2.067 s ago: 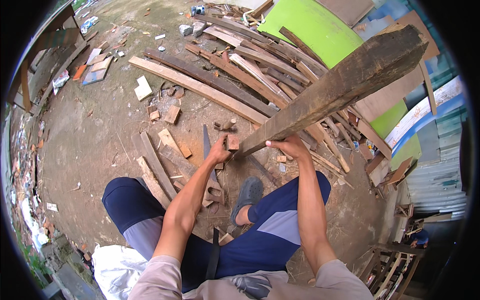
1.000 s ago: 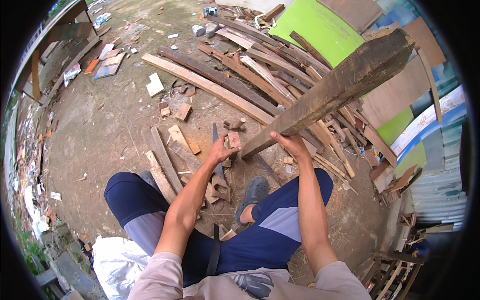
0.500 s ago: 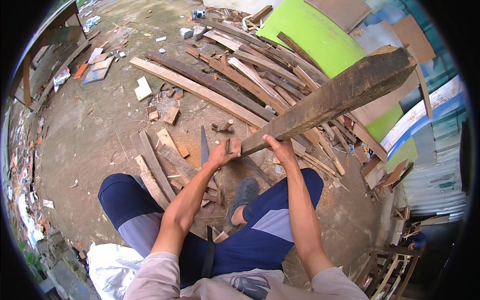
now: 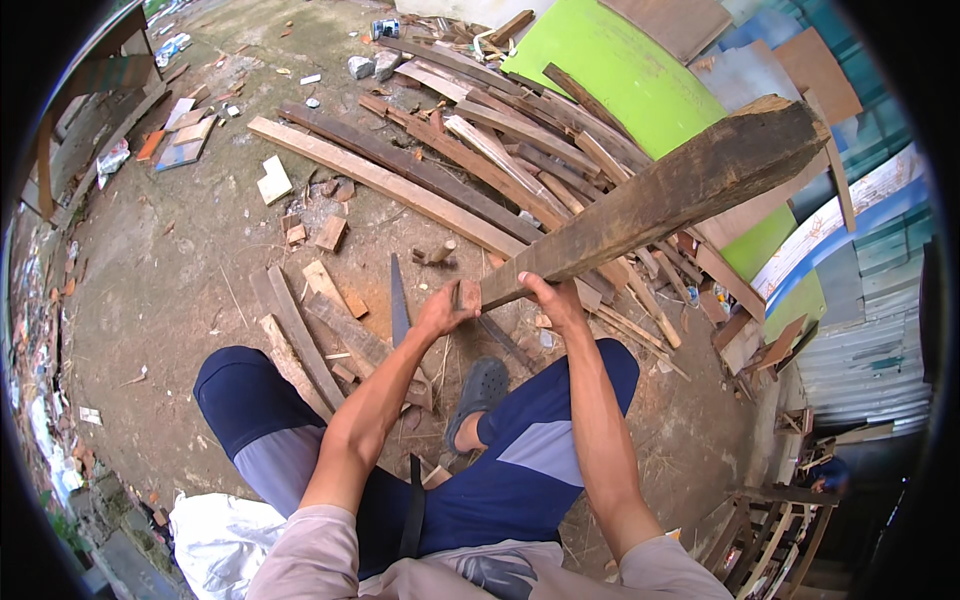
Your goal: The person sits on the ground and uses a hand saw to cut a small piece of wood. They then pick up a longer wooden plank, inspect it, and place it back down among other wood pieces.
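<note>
A long, thick wooden beam (image 4: 660,205), dark and rough, slants up from my hands toward the far right. Its far end rises high and looks large and ragged; the near end shows a lighter reddish face (image 4: 468,294). My left hand (image 4: 445,308) is closed at that near end, with some fingers hidden. A little farther up, my right hand (image 4: 553,300) grips the beam, thumb on its upper side. A handsaw blade (image 4: 398,300) lies on the ground just left of my left hand. Beyond it sits a small brown wooden piece (image 4: 435,256) with a stub.
Long timber strips (image 4: 400,185) and a pile of scrap wood (image 4: 540,140) lie ahead. Short boards (image 4: 305,335) rest by my left knee. A green panel (image 4: 620,75) and corrugated sheets (image 4: 860,360) stand at the right. A white sack (image 4: 225,540) is at lower left.
My view has shifted slightly, so the ground and wood pile sit a little farther left. Both hands keep their hold on the beam, which has hardly moved.
</note>
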